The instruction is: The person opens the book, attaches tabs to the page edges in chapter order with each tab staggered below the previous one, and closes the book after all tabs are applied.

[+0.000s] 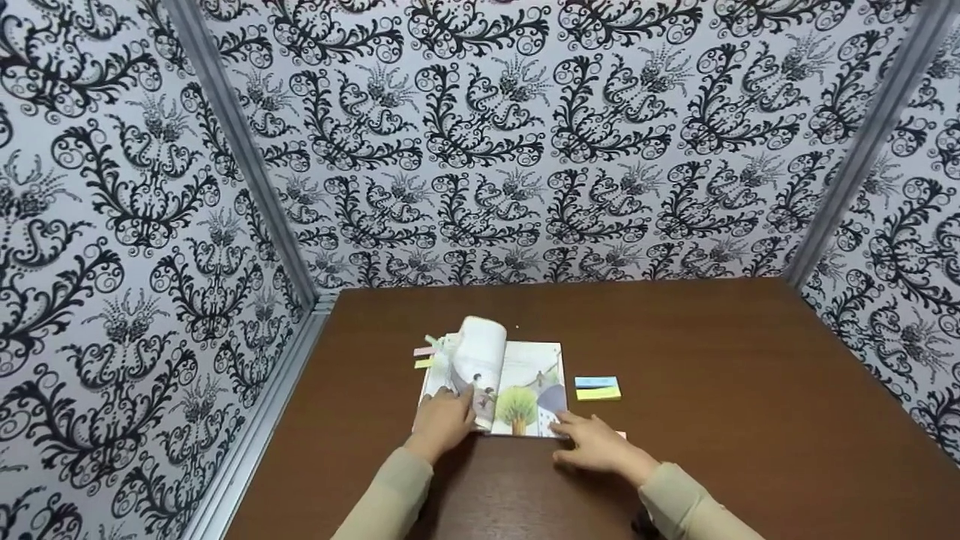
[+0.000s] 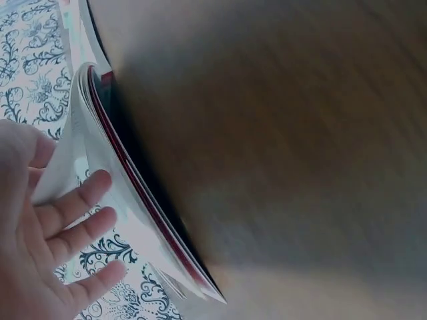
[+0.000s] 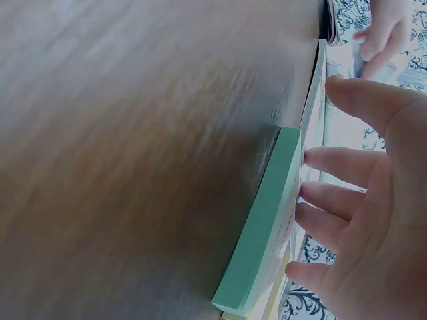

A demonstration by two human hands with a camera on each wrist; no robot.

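Note:
An open picture book (image 1: 529,352) lies on the brown table, colored tabs (image 1: 424,357) sticking out from its left edge. One page (image 1: 480,345) stands curled up over the left half. At its lower part my left hand (image 1: 442,421) holds the page between thumb and index finger; the other fingers extend in the left wrist view, the fingertips on the page partly hidden. My right hand (image 1: 596,444) rests at the book's lower right corner, fingers spread. Beside those fingers is a green-sided sticky note pad (image 3: 263,227), mostly hidden under the hand in the head view.
A blue and yellow sticky note pad (image 1: 598,388) lies right of the book. Patterned walls (image 1: 495,150) enclose the table (image 1: 675,337) at the back and sides. A small dark object (image 1: 643,523) shows by the right sleeve.

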